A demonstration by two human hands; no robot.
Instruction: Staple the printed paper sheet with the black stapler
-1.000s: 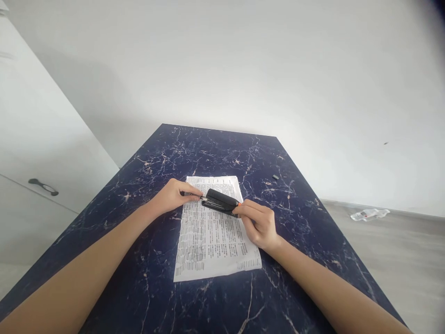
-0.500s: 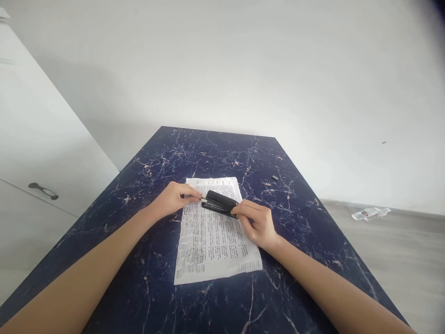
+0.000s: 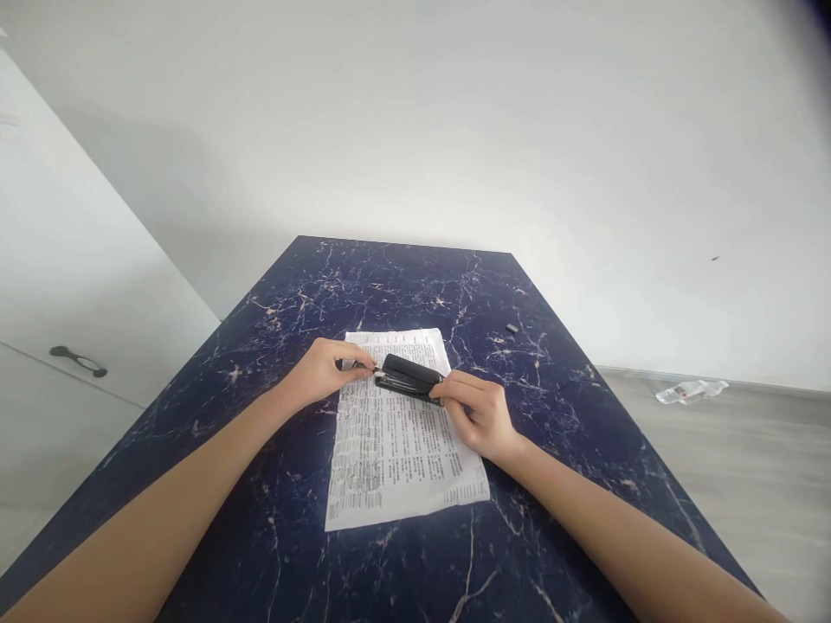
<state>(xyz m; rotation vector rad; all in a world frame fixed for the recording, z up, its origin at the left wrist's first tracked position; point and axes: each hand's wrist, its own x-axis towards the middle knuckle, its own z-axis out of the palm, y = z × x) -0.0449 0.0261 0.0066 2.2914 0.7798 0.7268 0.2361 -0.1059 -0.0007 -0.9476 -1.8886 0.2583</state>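
Note:
A black stapler (image 3: 409,377) lies across the upper part of a printed paper sheet (image 3: 396,441) on the dark blue marble table (image 3: 558,407). My right hand (image 3: 477,414) grips the stapler's rear end, fingers curled round it. My left hand (image 3: 325,370) pinches at the stapler's front tip, thumb and forefinger pressed together there. What the left fingers hold, whether the metal tip or something small, is too small to make out.
A small dark object (image 3: 512,329) lies on the table to the right of the sheet. A white cabinet with a dark handle (image 3: 78,361) stands at the left. A plastic bottle (image 3: 689,391) lies on the grey floor at right. A white wall is behind.
The stapler's top has come down closer to its base, and my right hand's fingers have slid a little further over its rear. The left hand stays at the tip.

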